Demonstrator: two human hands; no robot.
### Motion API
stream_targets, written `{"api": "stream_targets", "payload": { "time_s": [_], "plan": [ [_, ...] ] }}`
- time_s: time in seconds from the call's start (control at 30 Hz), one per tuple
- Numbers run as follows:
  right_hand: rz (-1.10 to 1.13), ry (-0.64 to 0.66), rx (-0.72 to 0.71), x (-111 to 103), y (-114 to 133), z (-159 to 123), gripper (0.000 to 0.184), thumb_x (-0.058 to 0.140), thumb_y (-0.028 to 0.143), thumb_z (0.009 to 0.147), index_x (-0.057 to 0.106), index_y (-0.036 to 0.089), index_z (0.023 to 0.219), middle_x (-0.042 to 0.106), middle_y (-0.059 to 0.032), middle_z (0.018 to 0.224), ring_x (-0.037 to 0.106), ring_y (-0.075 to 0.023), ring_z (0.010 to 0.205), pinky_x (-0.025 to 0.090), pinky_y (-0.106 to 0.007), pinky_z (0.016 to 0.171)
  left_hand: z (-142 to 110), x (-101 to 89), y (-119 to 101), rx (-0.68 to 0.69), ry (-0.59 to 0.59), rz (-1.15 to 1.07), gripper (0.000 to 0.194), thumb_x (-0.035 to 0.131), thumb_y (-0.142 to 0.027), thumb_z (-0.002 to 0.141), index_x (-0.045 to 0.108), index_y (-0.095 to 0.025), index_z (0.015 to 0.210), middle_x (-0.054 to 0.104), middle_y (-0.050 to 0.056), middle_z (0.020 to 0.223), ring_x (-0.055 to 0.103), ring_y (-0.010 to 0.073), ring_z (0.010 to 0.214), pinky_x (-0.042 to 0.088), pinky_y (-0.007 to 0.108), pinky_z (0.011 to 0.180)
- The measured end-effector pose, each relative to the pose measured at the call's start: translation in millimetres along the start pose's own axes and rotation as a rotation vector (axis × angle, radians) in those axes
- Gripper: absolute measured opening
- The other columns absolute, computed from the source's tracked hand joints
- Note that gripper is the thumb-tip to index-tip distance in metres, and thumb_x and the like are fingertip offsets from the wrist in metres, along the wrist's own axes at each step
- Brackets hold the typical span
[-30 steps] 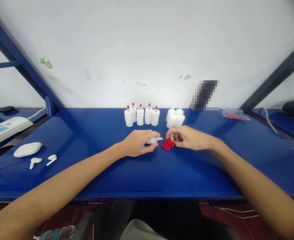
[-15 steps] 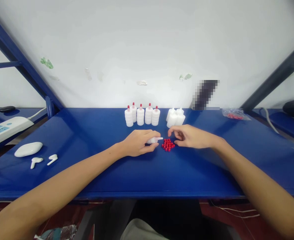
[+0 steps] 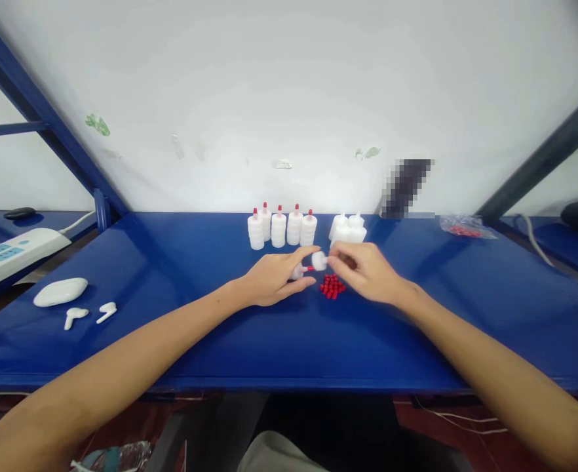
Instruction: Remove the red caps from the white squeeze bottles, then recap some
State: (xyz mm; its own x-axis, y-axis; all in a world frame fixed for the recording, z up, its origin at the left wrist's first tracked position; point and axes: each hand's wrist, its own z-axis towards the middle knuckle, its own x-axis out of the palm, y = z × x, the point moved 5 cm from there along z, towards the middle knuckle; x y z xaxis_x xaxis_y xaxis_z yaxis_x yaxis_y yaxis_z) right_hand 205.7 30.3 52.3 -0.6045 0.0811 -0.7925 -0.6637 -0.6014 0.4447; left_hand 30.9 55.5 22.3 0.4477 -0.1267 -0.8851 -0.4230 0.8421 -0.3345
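Left of the caps (image 3: 333, 286), left hand (image 3: 273, 278): thumb and forefinger spread apart, with a tipped bottle (image 3: 297, 271) held in the hollow of the hand; the hand hides most of it and the other fingers.
Tip (image 3: 310, 268): red, on the tipped bottle, pointing right, up and to the left of the caps.
Just beyond the caps, right hand (image 3: 365, 269): thumb and forefinger pinched together on the narrow end of a white bottle (image 3: 319, 261).
White bottle: blurred, in the gap between the two hands, near the red tip; its wide end is towards the left hand.
Caps: small, red, loose in one close cluster on the blue table (image 3: 289, 347).
Beyond the caps, to the left: five red-tipped bottles (image 3: 278, 231), upright.
Beyond the caps, behind the right hand: uncapped bottles (image 3: 339, 229), white, standing close together, partly hidden; their exact number cannot be told.
Well left of the caps: a white case (image 3: 60, 292) with two earbuds (image 3: 76, 314) just beside it, and a power strip (image 3: 18, 259) farther left.
Well right of the caps, towards the wall (image 3: 230, 85): a clear bag (image 3: 466, 227) with red pieces inside.
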Motion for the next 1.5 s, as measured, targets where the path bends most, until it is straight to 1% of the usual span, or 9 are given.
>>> {"api": "stream_targets", "payload": {
  "time_s": [0.1, 0.2, 0.33, 0.53, 0.73, 1.07, 1.27, 1.37, 1.5],
  "plan": [
    [-0.19, -0.098, 0.086, -14.7, -19.9, 2.5, 0.021, 0.05, 0.026, 0.089, 0.052, 0.019, 0.069, 0.056, -0.0013, 0.069, 0.048, -0.0129, 0.06, 0.032, -0.027, 0.059, -0.9, -3.2, 9.5, -0.082, -0.069, -0.066, 0.032, 0.034, -0.04, 0.103, 0.047, -0.019, 0.122, 0.064, 0.001, 0.085, 0.061, 0.0172, 0.074, 0.044, 0.028, 0.071],
    [-0.311, -0.012, 0.225, -15.5, -41.1, 2.8, 0.021, 0.053, 0.028, 0.085, 0.057, 0.019, 0.067, 0.06, -0.0027, 0.072, 0.052, -0.0153, 0.064, 0.032, -0.028, 0.06, -0.8, -6.5, 16.5, -0.124, -0.134, -0.179, 0.03, 0.029, -0.039, 0.104, 0.05, -0.018, 0.102, 0.061, 0.001, 0.082, 0.057, 0.0148, 0.071, 0.042, 0.027, 0.069],
    [-0.34, 0.075, 0.35, -7.7, -58.3, 0.5, 0.021, 0.052, 0.034, 0.088, 0.064, 0.021, 0.079, 0.064, -0.0015, 0.068, 0.057, -0.017, 0.064, 0.032, -0.027, 0.059, 1.1, -8.0, 18.3, -0.132, -0.144, -0.234, 0.031, 0.034, -0.042, 0.103, 0.052, -0.018, 0.104, 0.06, -0.001, 0.081, 0.055, 0.0134, 0.069, 0.041, 0.026, 0.069],
    [-0.319, 0.089, 0.351, -1.7, -66.2, 1.3, 0.019, 0.05, 0.034, 0.09, 0.065, 0.021, 0.088, 0.068, -0.0025, 0.07, 0.06, -0.0172, 0.064, 0.034, -0.027, 0.061, 1.6, -4.1, 16.5, -0.124, -0.081, -0.102, 0.033, 0.039, -0.044, 0.102, 0.059, -0.019, 0.106, 0.067, 0.0, 0.084, 0.058, 0.0132, 0.068, 0.041, 0.025, 0.066],
    [-0.311, 0.04, 0.343, -6.6, -60.4, 1.8, 0.02, 0.049, 0.028, 0.088, 0.065, 0.02, 0.097, 0.064, -0.0013, 0.064, 0.06, -0.0177, 0.061, 0.035, -0.027, 0.061, -2.8, -5.7, 11.7, -0.07, -0.152, 0.018, 0.03, 0.043, -0.042, 0.099, 0.061, -0.017, 0.099, 0.067, 0.0, 0.077, 0.057, 0.0118, 0.06, 0.039, 0.023, 0.059],
    [-0.314, 0.055, 0.312, 2.4, -63.6, 3.4, 0.023, 0.052, 0.031, 0.089, 0.068, 0.02, 0.101, 0.066, -0.0027, 0.067, 0.062, -0.0184, 0.063, 0.038, -0.027, 0.062, -4.4, -2.4, 5.5, 0.062, -0.164, 0.051, 0.027, 0.047, -0.038, 0.098, 0.06, -0.018, 0.109, 0.072, 0.003, 0.096, 0.067, 0.0148, 0.081, 0.047, 0.023, 0.07],
    [-0.113, -0.154, 0.223, -10.6, -28.9, 0.1, 0.029, 0.049, 0.041, 0.095, 0.063, 0.018, 0.106, 0.053, 0.0049, 0.053, 0.049, -0.0128, 0.049, 0.036, -0.025, 0.058, -2.7, -2.7, 7.5, -0.011, -0.142, 0.086, 0.036, 0.053, -0.05, 0.095, 0.059, -0.019, 0.113, 0.072, 0.001, 0.089, 0.065, 0.0136, 0.066, 0.043, 0.023, 0.061],
    [0.032, 0.036, 0.054, 2.9, 2.1, 0.9, 0.033, 0.049, 0.047, 0.096, 0.058, 0.02, 0.111, 0.053, 0.0053, 0.058, 0.048, -0.0124, 0.051, 0.036, -0.024, 0.056, -2.3, -3.6, 5.7, 0.021, -0.171, 0.09, 0.043, 0.054, -0.055, 0.094, 0.057, -0.019, 0.117, 0.073, 0.002, 0.093, 0.065, 0.0141, 0.068, 0.043, 0.023, 0.062],
    [-0.077, 0.169, -0.105, 17.7, 24.9, 2.0, 0.031, 0.037, 0.043, 0.102, 0.055, 0.02, 0.095, 0.062, -0.004, 0.083, 0.054, -0.0161, 0.071, 0.039, -0.027, 0.066, -2.2, -0.3, 0.2, 0.136, -0.167, 0.098, 0.035, 0.049, -0.047, 0.097, 0.058, -0.017, 0.113, 0.071, 0.004, 0.095, 0.066, 0.015, 0.077, 0.045, 0.023, 0.066]
  ]
}}
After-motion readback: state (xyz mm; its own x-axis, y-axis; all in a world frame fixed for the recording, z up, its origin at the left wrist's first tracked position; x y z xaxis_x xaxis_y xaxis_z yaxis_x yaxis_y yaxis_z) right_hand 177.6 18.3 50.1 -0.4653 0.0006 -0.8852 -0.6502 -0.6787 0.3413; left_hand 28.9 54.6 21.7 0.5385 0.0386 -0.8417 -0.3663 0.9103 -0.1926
